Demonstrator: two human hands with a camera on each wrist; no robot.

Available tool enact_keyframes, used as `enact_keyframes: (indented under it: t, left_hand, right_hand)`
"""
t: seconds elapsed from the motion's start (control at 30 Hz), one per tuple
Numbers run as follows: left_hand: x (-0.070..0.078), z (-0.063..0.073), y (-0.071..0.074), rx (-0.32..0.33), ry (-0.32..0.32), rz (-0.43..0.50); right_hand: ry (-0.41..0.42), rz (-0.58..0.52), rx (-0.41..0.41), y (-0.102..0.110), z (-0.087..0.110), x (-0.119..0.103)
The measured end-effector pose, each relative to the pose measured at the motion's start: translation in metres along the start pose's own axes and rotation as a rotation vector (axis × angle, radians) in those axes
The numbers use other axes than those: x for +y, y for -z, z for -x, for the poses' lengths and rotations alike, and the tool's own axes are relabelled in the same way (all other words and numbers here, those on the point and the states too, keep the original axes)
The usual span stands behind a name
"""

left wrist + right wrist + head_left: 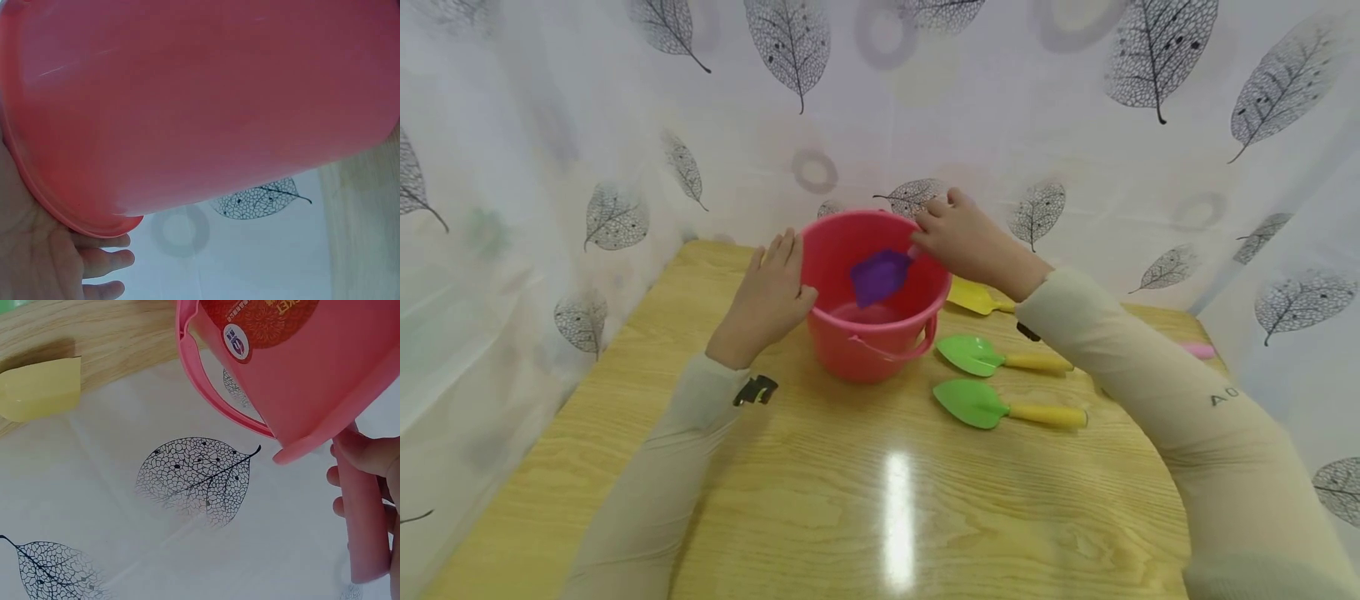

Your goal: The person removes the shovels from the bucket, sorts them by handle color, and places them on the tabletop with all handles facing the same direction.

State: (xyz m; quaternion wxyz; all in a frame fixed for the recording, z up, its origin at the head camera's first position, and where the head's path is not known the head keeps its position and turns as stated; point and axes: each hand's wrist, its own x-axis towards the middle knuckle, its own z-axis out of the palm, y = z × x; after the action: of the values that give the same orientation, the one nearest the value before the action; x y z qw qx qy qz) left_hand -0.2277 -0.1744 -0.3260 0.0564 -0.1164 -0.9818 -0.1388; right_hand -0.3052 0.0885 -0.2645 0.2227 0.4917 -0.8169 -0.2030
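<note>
A red plastic bucket point(859, 354) stands upright on the wooden table, its handle hanging down on the front right side. My left hand point(766, 296) rests against the left of the rim, fingers fairly straight, as the left wrist view shows along the bucket wall point(206, 106). Above the right side of the rim, my right hand point(966, 237) grips the pink handle point(362, 519) of a toy shovel. Its purple blade point(880, 277) points down into the bucket's opening. Whether the blade touches the inner wall, I cannot tell.
Two green trowels point(970, 355) with yellow handles lie right of the bucket. Behind them is a yellow shovel point(972, 297), partly covered by the right arm. A pink handle end point(1197, 350) shows at the far right. A leaf-patterned curtain point(880, 125) hangs around the table point(820, 500).
</note>
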Motion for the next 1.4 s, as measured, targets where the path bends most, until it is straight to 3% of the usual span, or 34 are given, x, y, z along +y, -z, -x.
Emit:
enact_keyframes:
  t: [0.17, 0.53, 1.4]
  left_hand:
    - [-0.001, -0.001, -0.001, 0.01, -0.003, -0.004]
    - [-0.001, 0.001, -0.003, 0.019, -0.005, -0.004]
    - [0.002, 0.004, 0.0, 0.017, 0.006, 0.017]
  right_hand:
    - [-0.013, 0.001, 0.126, 0.001, 0.01, -0.002]
    - [-0.069, 0.052, 0.289, -0.011, 0.02, -0.009]
    - [-0.27, -0.013, 0.349, -0.021, 0.043, -0.023]
